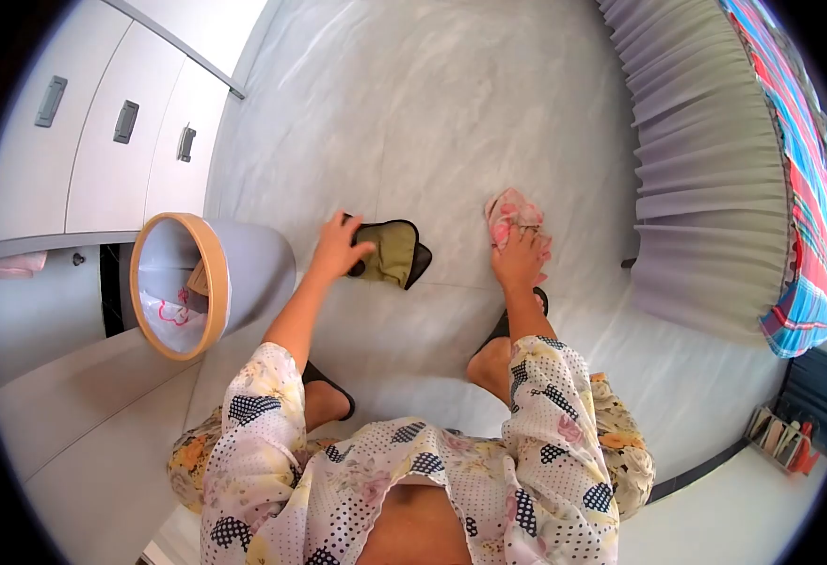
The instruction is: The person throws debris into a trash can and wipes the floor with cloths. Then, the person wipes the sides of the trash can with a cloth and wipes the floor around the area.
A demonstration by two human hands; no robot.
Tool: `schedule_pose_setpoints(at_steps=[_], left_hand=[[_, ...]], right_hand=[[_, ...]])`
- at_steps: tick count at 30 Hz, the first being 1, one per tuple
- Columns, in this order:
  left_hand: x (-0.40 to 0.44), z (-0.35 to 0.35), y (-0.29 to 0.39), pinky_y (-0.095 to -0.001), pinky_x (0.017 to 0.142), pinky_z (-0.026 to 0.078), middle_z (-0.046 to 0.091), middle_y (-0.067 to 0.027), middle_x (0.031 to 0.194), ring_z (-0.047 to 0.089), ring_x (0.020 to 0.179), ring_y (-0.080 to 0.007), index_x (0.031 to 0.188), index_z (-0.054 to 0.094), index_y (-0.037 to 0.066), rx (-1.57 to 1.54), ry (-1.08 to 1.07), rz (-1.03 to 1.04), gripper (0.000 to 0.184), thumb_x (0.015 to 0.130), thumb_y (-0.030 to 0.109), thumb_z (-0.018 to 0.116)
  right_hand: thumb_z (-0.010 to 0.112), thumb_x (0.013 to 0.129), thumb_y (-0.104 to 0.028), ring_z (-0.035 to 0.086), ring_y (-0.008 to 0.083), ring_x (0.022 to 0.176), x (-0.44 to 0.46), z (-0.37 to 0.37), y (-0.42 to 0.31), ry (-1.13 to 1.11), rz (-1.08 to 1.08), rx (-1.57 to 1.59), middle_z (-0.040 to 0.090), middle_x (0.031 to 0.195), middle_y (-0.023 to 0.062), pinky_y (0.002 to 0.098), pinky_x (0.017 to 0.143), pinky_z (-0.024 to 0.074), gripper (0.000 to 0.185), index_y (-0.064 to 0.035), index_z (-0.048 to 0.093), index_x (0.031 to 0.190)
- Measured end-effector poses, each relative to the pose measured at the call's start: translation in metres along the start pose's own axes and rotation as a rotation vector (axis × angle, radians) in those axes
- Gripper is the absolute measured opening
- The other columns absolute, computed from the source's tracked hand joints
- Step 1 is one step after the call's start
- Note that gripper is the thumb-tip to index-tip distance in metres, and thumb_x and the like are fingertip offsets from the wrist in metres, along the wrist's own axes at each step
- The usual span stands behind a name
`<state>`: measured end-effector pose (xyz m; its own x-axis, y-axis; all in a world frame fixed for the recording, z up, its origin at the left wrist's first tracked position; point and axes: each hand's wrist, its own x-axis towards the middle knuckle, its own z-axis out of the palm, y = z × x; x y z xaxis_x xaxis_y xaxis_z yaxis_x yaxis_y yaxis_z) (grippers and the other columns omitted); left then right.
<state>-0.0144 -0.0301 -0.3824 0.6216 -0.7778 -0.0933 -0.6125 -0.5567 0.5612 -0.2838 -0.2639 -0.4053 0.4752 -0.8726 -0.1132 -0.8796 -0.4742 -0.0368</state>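
Observation:
An olive-green flat piece with black edging (390, 252) lies on the floor in front of me; I cannot make out whether it is a pouch or a slipper part. At its left edge is my left hand (340, 247), thumb and fingers apart around a black part; whether it touches is unclear. To the right, my right hand (521, 256) presses on a crumpled pink floral cloth (512, 209) against the floor, its fingers over the cloth. Both forearms reach forward past my knees.
A tipped grey bin (253, 273) with a wooden rim lies at the left, a plastic bag inside. White cabinets (103, 141) stand behind it. On the right, a bed with a grey pleated skirt (705, 179) borders the marble-patterned floor (413, 104). A small rack (780, 438) stands lower right.

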Motion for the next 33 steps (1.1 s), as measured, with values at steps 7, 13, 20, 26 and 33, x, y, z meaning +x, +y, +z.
schedule_pose_setpoints(at_steps=[7, 13, 20, 26, 33], left_hand=[[-0.037, 0.061, 0.041, -0.0603, 0.092, 0.038, 0.04, -0.0038, 0.147, 0.025, 0.142, -0.031, 0.107, 0.067, 0.018, 0.414, -0.285, 0.163, 0.03, 0.078, 0.021, 0.073], [-0.032, 0.035, 0.017, -0.0427, 0.094, 0.044, 0.056, -0.0088, 0.13, 0.045, 0.129, -0.0324, 0.096, 0.068, 0.011, -0.015, -0.148, 0.29, 0.015, 0.081, 0.007, 0.067], [-0.016, 0.008, -0.009, -0.0394, 0.094, 0.045, 0.06, -0.0161, 0.119, 0.055, 0.112, -0.0346, 0.093, 0.059, -0.001, -0.278, -0.024, 0.17, 0.012, 0.085, 0.008, 0.062], [0.008, -0.024, -0.019, -0.0365, 0.092, 0.043, 0.061, -0.017, 0.117, 0.056, 0.108, -0.0329, 0.087, 0.055, -0.003, -0.295, 0.075, 0.072, 0.015, 0.086, 0.01, 0.062], [0.014, -0.014, -0.076, -0.0326, 0.081, 0.044, 0.056, -0.0097, 0.088, 0.054, 0.087, -0.0223, 0.079, 0.048, -0.001, -0.38, 0.007, -0.124, 0.021, 0.086, 0.011, 0.063]], right_hand=[[0.069, 0.077, -0.034, 0.039, 0.0376, 0.129, 0.001, -0.007, -0.003, -0.054, 0.026, -0.002, 0.045, 0.135, 0.0143, 0.0553, 0.099, 0.0415, 0.058, -0.0152, 0.048, 0.128], [0.07, 0.076, -0.034, 0.037, 0.0386, 0.131, 0.001, -0.002, -0.003, -0.033, 0.029, -0.047, 0.043, 0.136, 0.0141, 0.057, 0.101, 0.0391, 0.057, -0.0154, 0.049, 0.126], [0.071, 0.075, -0.035, 0.037, 0.0391, 0.129, 0.0, -0.004, -0.001, 0.01, 0.0, -0.011, 0.044, 0.134, 0.0145, 0.0569, 0.099, 0.0401, 0.057, -0.0139, 0.05, 0.123], [0.069, 0.076, -0.035, 0.036, 0.0378, 0.13, 0.001, -0.011, -0.008, -0.044, 0.029, -0.032, 0.042, 0.135, 0.0139, 0.0552, 0.099, 0.0409, 0.056, -0.0134, 0.05, 0.125], [0.068, 0.078, -0.036, 0.035, 0.0366, 0.132, 0.001, 0.0, -0.006, -0.026, 0.048, -0.072, 0.045, 0.133, 0.0135, 0.054, 0.098, 0.0416, 0.056, -0.0131, 0.049, 0.126]])
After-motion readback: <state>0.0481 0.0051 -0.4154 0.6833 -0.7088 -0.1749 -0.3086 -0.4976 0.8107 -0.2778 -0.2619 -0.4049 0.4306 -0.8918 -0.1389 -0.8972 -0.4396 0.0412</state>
